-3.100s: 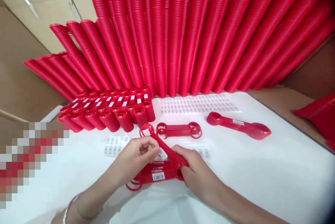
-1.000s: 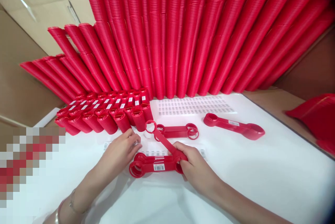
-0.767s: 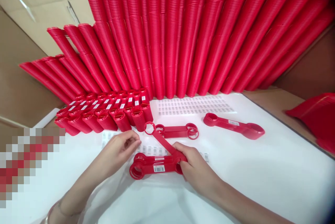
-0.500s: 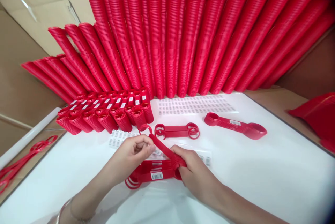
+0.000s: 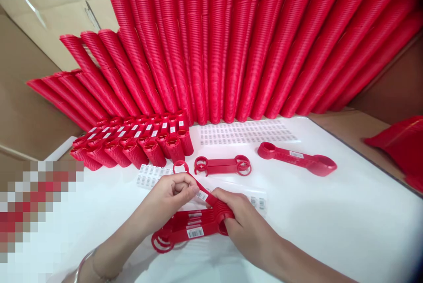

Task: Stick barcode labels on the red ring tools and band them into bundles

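Note:
My right hand [image 5: 243, 212] is closed round the right ends of a small fanned stack of red double-ring plastic pieces [image 5: 178, 228], its thumb by the rings. The stack's front piece carries a white barcode sticker [image 5: 195, 232], and labels show on those behind. The topmost piece [image 5: 211, 201] slants up to the left, with its far ring [image 5: 180, 167] beyond my left hand. My left hand [image 5: 176, 192] pinches the left end of a barcode sticker [image 5: 202, 195] that lies against this piece's bar. Its fingertips touch or nearly touch the red bar.
Unlabelled red double-ring pieces [image 5: 223, 166] lie ahead, with a labelled stack [image 5: 295, 156] to the right. Sticker sheets [image 5: 247, 132] lie on the white table [image 5: 330, 230]. Labelled bundles [image 5: 132, 142] stand at left; tall red stacks [image 5: 214, 53] line the back. The lower left is pixelated.
The sticker in my left fingers has come against the bar of the slanted piece. The held stack has tilted slightly, its left end lower and nearer to me.

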Motion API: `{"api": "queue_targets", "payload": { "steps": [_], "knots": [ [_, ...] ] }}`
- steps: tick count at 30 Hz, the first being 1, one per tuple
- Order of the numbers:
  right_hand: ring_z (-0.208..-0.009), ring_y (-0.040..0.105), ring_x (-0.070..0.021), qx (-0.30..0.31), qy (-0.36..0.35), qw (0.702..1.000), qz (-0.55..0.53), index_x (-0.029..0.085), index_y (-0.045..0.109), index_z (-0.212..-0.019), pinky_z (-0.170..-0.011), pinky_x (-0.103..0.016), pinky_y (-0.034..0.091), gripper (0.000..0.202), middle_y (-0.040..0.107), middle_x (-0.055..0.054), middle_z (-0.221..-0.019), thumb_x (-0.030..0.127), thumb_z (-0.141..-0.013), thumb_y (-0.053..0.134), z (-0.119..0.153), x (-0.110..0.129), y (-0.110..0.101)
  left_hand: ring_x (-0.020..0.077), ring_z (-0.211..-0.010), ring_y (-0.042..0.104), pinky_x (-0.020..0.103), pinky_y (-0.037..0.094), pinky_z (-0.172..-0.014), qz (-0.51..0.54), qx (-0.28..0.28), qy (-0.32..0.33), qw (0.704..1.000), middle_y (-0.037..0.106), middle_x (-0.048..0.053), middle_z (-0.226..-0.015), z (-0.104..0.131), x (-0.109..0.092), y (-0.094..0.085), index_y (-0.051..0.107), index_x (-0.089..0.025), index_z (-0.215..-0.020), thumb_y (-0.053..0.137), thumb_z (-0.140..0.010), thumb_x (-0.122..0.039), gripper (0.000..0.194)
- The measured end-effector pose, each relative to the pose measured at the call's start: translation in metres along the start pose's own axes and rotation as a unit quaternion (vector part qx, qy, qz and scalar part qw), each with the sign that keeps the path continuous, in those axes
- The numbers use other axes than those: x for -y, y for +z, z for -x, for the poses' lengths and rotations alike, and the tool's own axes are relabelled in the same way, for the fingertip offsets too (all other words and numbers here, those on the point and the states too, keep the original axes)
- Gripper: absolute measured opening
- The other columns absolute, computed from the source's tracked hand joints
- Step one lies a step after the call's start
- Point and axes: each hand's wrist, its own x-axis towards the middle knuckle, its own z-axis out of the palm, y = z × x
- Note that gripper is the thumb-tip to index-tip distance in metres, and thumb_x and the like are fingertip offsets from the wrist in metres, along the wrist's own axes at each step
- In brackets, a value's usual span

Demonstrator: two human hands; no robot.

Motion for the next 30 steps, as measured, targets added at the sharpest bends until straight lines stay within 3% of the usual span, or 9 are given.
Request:
{"api": "queue_targets", "payload": {
  "steps": [15,19,21,23,25,26,28,30],
  "knots": [
    [-0.063,0.046,-0.0111,0.009,0.005,1.0,0.012,0.016,0.04,-0.066,-0.058,-0.021,0.032,0.02,0.052,0.001,-0.066,0.001,-0.056,0.031,0.003,0.002,0.001,0.0116,-0.049,0.027,0.023,0.019,-0.045,-0.018,-0.015,0.03,0.999,0.033,-0.005,-0.054,-0.002,0.007,0.001,0.055,-0.016,-0.077,0.052,-0.087,-0.038,0.024],
    [-0.061,0.046,-0.0104,0.011,0.003,1.0,0.007,0.016,0.041,-0.066,-0.056,-0.02,0.032,0.021,0.052,0.002,-0.065,0.001,-0.057,0.03,0.003,0.001,0.002,0.0131,-0.049,0.032,0.023,0.025,-0.047,-0.105,-0.044,0.07,0.991,0.033,-0.005,-0.053,0.001,0.008,0.005,0.056,-0.017,-0.078,0.048,-0.089,-0.034,0.022],
    [-0.063,0.048,-0.0105,0.009,-0.006,1.0,0.003,0.016,0.043,-0.068,-0.058,-0.02,0.033,0.023,0.054,0.001,-0.068,0.0,-0.057,0.03,0.003,0.001,0.002,0.0155,-0.054,0.038,0.025,0.031,-0.052,-0.225,-0.098,0.155,0.957,0.039,-0.003,-0.058,0.003,0.007,0.009,0.056,-0.017,-0.078,0.047,-0.09,-0.03,0.02],
    [-0.069,0.051,-0.0113,0.011,-0.027,1.0,-0.006,0.016,0.046,-0.071,-0.063,-0.02,0.036,0.027,0.056,0.001,-0.073,0.0,-0.056,0.03,0.004,0.001,0.001,0.021,-0.072,0.046,0.031,0.036,-0.064,-0.347,-0.154,0.252,0.89,0.049,0.004,-0.077,0.005,0.006,0.012,0.057,-0.016,-0.081,0.045,-0.091,-0.026,0.019],
    [-0.073,0.052,-0.0115,0.011,-0.046,0.999,-0.014,0.016,0.048,-0.073,-0.066,-0.02,0.037,0.029,0.057,0.001,-0.075,-0.001,-0.056,0.03,0.005,0.003,0.0,0.0296,-0.098,0.043,0.04,0.036,-0.08,-0.428,-0.184,0.306,0.831,0.048,0.012,-0.106,0.004,0.006,0.011,0.057,-0.015,-0.091,0.044,-0.092,-0.027,0.018],
    [-0.072,0.052,-0.0111,0.012,-0.05,0.999,-0.016,0.016,0.047,-0.072,-0.066,-0.019,0.037,0.029,0.056,0.001,-0.074,-0.001,-0.057,0.03,0.006,0.003,0.0,0.033,-0.107,0.038,0.045,0.032,-0.087,-0.449,-0.19,0.311,0.816,0.044,0.014,-0.116,0.003,0.007,0.009,0.055,-0.014,-0.099,0.045,-0.093,-0.031,0.02],
    [-0.068,0.051,-0.0101,0.021,-0.044,0.999,-0.022,0.016,0.045,-0.069,-0.061,-0.018,0.036,0.026,0.055,0.002,-0.07,-0.001,-0.056,0.03,0.006,0.004,-0.002,0.0344,-0.114,0.033,0.048,0.029,-0.092,-0.447,-0.169,0.29,0.829,0.04,0.014,-0.124,0.0,0.009,0.003,0.048,-0.016,-0.115,0.048,-0.092,-0.042,0.034],
    [-0.063,0.049,-0.0096,0.039,-0.036,0.998,-0.029,0.015,0.045,-0.066,-0.058,-0.019,0.035,0.025,0.055,0.002,-0.067,-0.001,-0.055,0.029,0.007,0.004,-0.004,0.0297,-0.105,0.043,0.041,0.037,-0.086,-0.392,-0.121,0.238,0.88,0.045,0.011,-0.116,-0.002,0.011,-0.005,0.047,-0.02,-0.118,0.051,-0.09,-0.049,0.04]
  ]
}}
